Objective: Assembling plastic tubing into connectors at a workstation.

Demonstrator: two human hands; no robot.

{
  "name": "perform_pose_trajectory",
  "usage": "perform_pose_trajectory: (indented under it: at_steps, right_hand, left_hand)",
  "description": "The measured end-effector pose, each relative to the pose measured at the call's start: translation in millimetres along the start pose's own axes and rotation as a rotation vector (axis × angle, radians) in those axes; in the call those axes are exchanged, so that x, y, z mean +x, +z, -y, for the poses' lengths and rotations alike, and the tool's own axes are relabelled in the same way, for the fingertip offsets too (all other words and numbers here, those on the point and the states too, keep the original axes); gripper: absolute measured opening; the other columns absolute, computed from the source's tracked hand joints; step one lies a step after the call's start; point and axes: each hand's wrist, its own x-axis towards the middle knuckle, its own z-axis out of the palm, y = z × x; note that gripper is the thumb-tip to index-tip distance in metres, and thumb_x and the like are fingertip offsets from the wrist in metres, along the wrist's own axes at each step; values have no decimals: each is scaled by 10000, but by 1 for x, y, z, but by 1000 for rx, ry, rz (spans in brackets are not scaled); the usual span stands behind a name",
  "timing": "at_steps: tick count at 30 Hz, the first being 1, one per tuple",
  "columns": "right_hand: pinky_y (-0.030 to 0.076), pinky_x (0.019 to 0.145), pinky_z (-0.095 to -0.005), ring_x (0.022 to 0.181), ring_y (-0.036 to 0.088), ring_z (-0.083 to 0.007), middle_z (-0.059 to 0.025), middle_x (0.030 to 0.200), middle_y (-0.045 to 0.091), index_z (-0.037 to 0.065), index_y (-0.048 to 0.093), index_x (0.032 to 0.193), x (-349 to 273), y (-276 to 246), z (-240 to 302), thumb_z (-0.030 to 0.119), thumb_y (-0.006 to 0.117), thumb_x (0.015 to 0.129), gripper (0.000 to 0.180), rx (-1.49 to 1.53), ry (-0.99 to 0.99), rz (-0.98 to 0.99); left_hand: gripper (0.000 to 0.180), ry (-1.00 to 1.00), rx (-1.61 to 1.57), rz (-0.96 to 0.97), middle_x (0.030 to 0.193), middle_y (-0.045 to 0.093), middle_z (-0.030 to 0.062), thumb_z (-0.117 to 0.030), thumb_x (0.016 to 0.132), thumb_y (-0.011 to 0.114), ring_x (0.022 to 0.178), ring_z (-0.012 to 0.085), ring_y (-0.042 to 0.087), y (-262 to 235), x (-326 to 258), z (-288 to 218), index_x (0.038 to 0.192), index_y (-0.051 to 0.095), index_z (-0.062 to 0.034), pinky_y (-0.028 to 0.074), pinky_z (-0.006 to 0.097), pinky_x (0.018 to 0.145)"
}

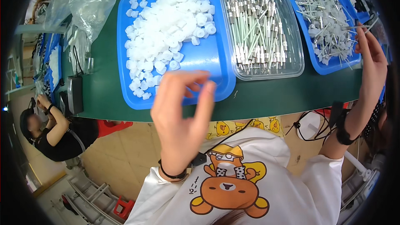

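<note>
White caps (166, 27) in blue tray (208, 56), just beyond left hand (176, 114).

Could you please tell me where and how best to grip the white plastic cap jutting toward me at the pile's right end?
Probably pinch the white plastic cap across its sides, coming from the near side: neighbouring caps crowd behind it, while it juts over the blue tray.

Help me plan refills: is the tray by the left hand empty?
Partly full: white caps cover much of the tray; bare blue shows.
</note>
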Motion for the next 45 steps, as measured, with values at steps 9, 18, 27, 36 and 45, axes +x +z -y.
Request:
perform_pose_trajectory:
  at_steps: [9, 18, 27, 36, 45]
  right_hand:
    - [348, 541, -160, 592, 447, -40, -2, 722, 564, -5, 612, 934, -40, -3, 39, 99, 619, 765, 198, 29, 58, -3]
    - [454, 580, -212, 663, 581, -178, -151, 831, 584, -73, 590, 914, -92, 22, 73, -79, 613, 659, 256, 739, 59, 520]
    - [516, 494, -266, 587, 603, -199, -181, 788, 600, 1, 455, 921, -109, 49, 82, 139, 665, 721, 321, 879, -281, 450]
    - [527, 491, -287, 577, 603, -187, -134, 751, 598, 65, 407, 893, -122, 53, 99, 141, 651, 734, 301, 971, -95, 368]
    - [498, 448, -275, 515, 567, -181, -112, 678, 580, 57, 426, 850, -116, 60, 92, 171, 616, 767, 237, 1016, -231, 368]
  left_hand:
    - [144, -48, 356, -106, 742, 541, 118, -30, 708, 595, 677, 255, 516, 18, 33, 16, 828, 522, -2, 407, 349, 608]
    - [137, -174, 31, -133, 668, 521, 81, 24, 720, 573, 644, 178, 554, 24, 35, 23, 852, 544, 2, 439, 269, 602]
    - [327, -391, -1071, 109, 994, 526, 144, -30, 758, 567, 719, 175, 546, 0, -3, -20, 1067, 488, 42, 434, 252, 636]
    - [338, -221, -1046, 144, 840, 542, 169, -146, 771, 592, 657, 178, 545, 6, -16, -24, 1015, 438, 31, 453, 272, 575]
    - [191, -503, -1427, 429, 858, 560, 169, -118, 820, 508, 712, 185, 570, -4, -14, -17, 924, 410, 9, 468, 276, 649]
